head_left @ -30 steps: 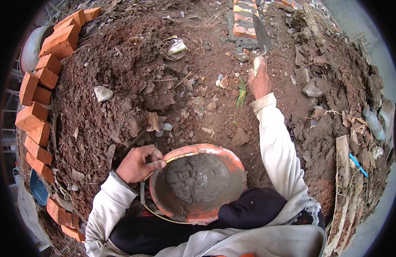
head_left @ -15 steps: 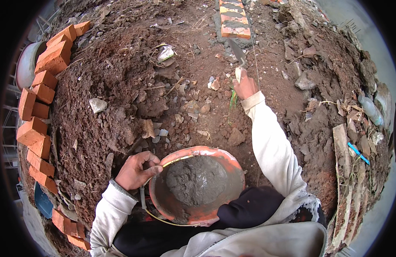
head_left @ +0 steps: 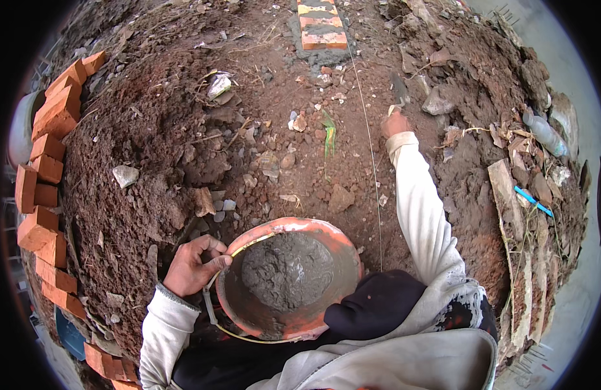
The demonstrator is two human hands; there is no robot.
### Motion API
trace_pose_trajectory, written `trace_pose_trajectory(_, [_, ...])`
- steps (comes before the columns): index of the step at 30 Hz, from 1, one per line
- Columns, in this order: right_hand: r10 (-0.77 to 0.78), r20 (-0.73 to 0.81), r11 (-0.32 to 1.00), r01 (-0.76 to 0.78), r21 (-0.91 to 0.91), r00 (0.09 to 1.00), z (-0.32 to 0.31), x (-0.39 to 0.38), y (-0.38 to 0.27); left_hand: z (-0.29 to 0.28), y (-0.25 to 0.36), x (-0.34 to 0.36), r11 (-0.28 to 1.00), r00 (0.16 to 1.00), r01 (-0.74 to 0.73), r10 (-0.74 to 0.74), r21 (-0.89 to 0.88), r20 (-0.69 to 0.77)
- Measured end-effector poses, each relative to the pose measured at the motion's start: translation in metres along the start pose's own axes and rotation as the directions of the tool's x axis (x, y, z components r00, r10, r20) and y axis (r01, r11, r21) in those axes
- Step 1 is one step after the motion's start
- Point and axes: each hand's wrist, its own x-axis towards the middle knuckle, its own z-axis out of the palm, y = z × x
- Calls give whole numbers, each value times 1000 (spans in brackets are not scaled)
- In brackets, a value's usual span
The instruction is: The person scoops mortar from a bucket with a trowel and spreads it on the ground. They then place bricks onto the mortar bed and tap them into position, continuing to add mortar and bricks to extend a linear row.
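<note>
An orange basin (head_left: pixel 342 227) of wet grey mortar (head_left: pixel 287 270) is in front of my body. My left hand (head_left: pixel 195 265) is closed at its left rim, thumb and fingers pinching the edge where a thin yellowish band (head_left: pixel 248 246) runs along it. Out ahead on the right, my right hand (head_left: pixel 396 123) grips the pale handle of a trowel. The trowel's dark blade (head_left: pixel 399 89) points away over the soil, to the right of a taut string (head_left: pixel 368 133). Far ahead, a row of orange bricks (head_left: pixel 324 40) is bedded in grey mortar.
Loose bricks (head_left: pixel 48 148) line the left side, near a pale round container (head_left: pixel 22 127) and a blue one (head_left: pixel 69 335). On the right lie a wooden plank (head_left: pixel 508 195), a plastic bottle (head_left: pixel 546 134) and a blue stick (head_left: pixel 533 201). Stones and rubble cover the uneven soil.
My right hand has swung the trowel rightward, away from the end of the brick row and across the string. My left hand stays on the basin's rim. The whole view has shifted slightly.
</note>
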Motion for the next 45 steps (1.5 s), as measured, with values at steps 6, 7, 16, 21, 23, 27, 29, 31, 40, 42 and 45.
trace_pose_trajectory(6, [-110,66,994,110,-6,992,0,-15,-37,-5,1,-15,999,998,6,-3,49,-55])
trace_pose_trajectory(7, [-17,20,1000,17,7,1000,-3,-16,-36,-2,1,-14,999,998,-8,10,37,-69])
trace_pose_trajectory(16, [-331,73,937,319,143,941,-14,-64,-24,-7,-4,-8,999,998,-50,50,9,-43])
trace_pose_trajectory(21, [-106,110,990,116,-86,988,-11,-114,24,-1,-6,0,995,1000,-2,1,-96,-18])
trace_pose_trajectory(23, [-122,152,992,127,-26,981,-15,-130,22,-6,-4,-1,1000,1000,-3,3,-15,8])
trace_pose_trajectory(27, [-103,74,994,99,46,992,-39,-117,6,-7,1,-4,1000,1000,1,-1,-23,0])
trace_pose_trajectory(29, [-84,16,994,83,65,996,-8,-82,38,1,0,5,990,1000,-28,28,-139,-1])
trace_pose_trajectory(31, [-86,89,993,78,90,992,10,-97,22,-3,-1,2,997,999,-35,35,-69,4])
trace_pose_trajectory(40, [-280,126,959,270,89,952,-15,-88,13,-5,1,1,999,999,-41,41,11,3])
trace_pose_trajectory(42, [-359,173,933,356,47,917,-10,-88,10,-4,0,2,992,995,-99,99,82,4])
trace_pose_trajectory(45, [-509,-9,830,494,261,861,-25,-114,36,-4,2,-9,990,995,-83,90,117,-53])
